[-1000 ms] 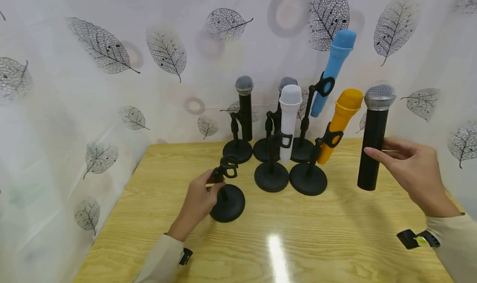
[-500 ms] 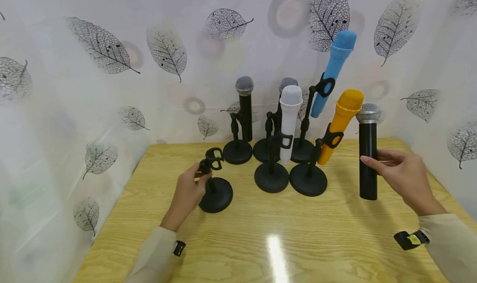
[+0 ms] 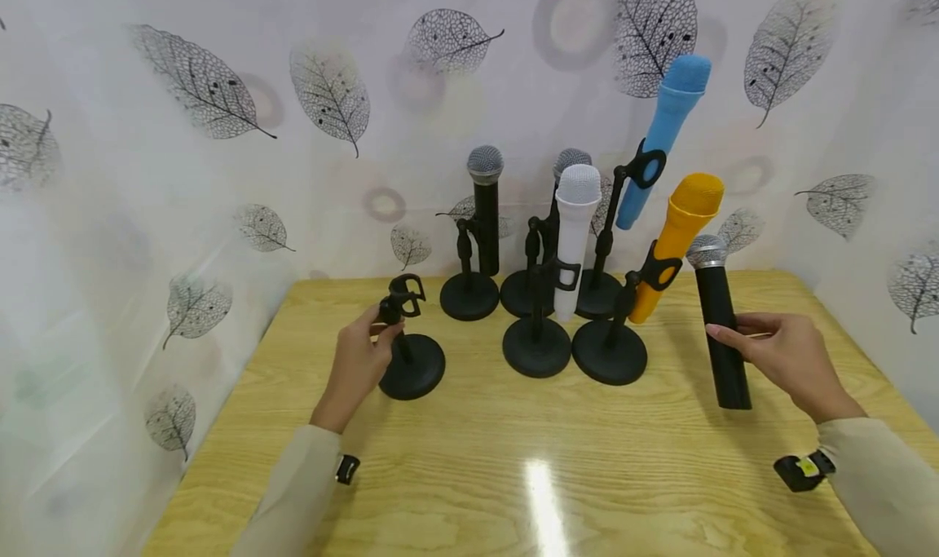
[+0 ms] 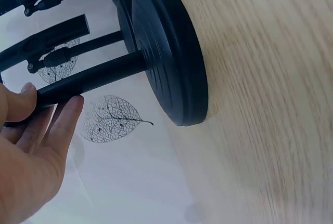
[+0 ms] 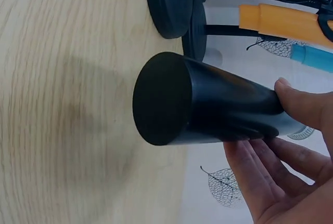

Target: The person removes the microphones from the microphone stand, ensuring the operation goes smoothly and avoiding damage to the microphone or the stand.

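In the head view my left hand (image 3: 357, 365) grips the thin post of a black desk microphone stand (image 3: 413, 369), just under its unfilled clip (image 3: 407, 294). The left wrist view shows thumb and fingers around that post, with the round base (image 4: 174, 57) close to the wood. On the right, my right hand (image 3: 788, 360) holds a black microphone (image 3: 722, 337) with a silver mesh head by the middle of its body. It leans, head up and to the left. Its flat bottom end (image 5: 161, 99) faces the right wrist camera, above the tabletop and its own shadow.
Several stands carry microphones in the middle back: a white one (image 3: 575, 239), an orange one (image 3: 675, 243), a blue one (image 3: 663, 137) and two black ones, the left one (image 3: 486, 214) fully visible. The wooden table (image 3: 469, 475) meets a leaf-print curtain (image 3: 330, 198).
My left hand has shifted the stand left and toward the back. The right hand has brought the black microphone lower and a little left, and its head now tips leftward.
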A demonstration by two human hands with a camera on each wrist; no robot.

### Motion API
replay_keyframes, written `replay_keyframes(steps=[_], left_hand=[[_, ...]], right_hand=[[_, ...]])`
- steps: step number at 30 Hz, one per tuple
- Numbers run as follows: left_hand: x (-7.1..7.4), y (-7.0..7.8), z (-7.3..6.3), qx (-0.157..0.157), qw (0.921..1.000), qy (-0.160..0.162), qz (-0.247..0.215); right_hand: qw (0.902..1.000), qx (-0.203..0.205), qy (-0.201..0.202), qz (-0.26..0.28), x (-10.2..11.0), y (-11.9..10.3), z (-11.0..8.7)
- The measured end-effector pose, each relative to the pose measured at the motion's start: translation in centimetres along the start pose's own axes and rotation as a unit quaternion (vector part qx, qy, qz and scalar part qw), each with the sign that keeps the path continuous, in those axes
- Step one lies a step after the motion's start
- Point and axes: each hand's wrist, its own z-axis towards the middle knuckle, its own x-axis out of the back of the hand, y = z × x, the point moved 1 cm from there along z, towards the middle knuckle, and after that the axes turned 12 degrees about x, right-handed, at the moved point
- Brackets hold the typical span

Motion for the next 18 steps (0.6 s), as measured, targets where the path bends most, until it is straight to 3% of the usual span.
replay_keyframes(steps=[9, 18], left_hand=[[0.4, -0.7, 1.4, 0.01, 0.9999, 0.008, -0.001], [0.8, -1.7, 3.2, 0.033, 0.9993, 0.017, 0.004]], right_hand=[[0.9983, -0.021, -0.042, -0.036, -0.5, 1.1, 0.3], [0.995, -0.042, -0.086, -0.031, -1.3, 1.7, 0.3]])
